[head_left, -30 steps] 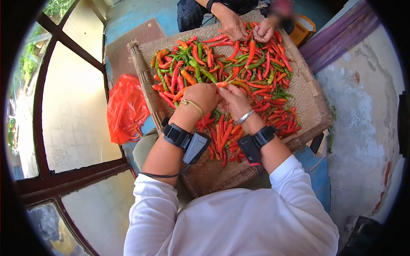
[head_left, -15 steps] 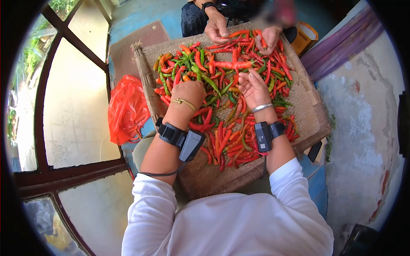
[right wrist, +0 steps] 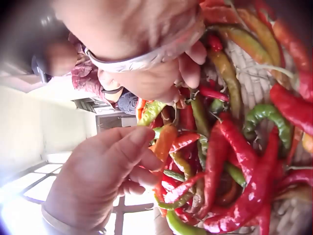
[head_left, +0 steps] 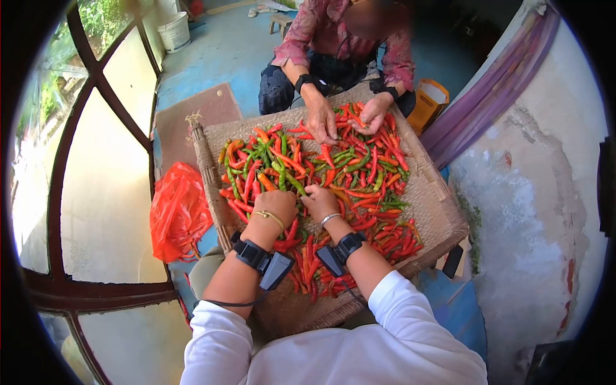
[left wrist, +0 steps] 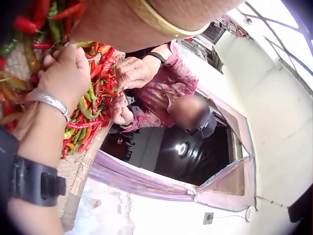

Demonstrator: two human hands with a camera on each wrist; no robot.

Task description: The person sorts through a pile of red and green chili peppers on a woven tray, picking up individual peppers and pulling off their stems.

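Observation:
Many red, green and orange chili peppers (head_left: 375, 160) lie heaped on a woven mat tray (head_left: 423, 205). My left hand (head_left: 276, 204) is low over the left part of the heap, fingers bent, by an orange chili (right wrist: 166, 139). In the right wrist view its thumb and forefinger come together at a yellow-green chili (right wrist: 151, 112); I cannot tell whether they grip it. Close beside it, my right hand (head_left: 319, 204) pinches the near end of a green chili (head_left: 295, 184). Its fingers are bent too, as the left wrist view shows.
Across the tray a seated person's hands (head_left: 321, 122) work among the chilies. A red plastic bag (head_left: 179, 212) lies left of the tray, near the framed window. An orange box (head_left: 427, 106) and a purple curtain (head_left: 487, 96) are on the right, by a worn wall (head_left: 532, 192).
My right hand, loosely open near a long red chili half a second ago, has moved left beside my left hand. The head view has tilted up, showing more of the person opposite.

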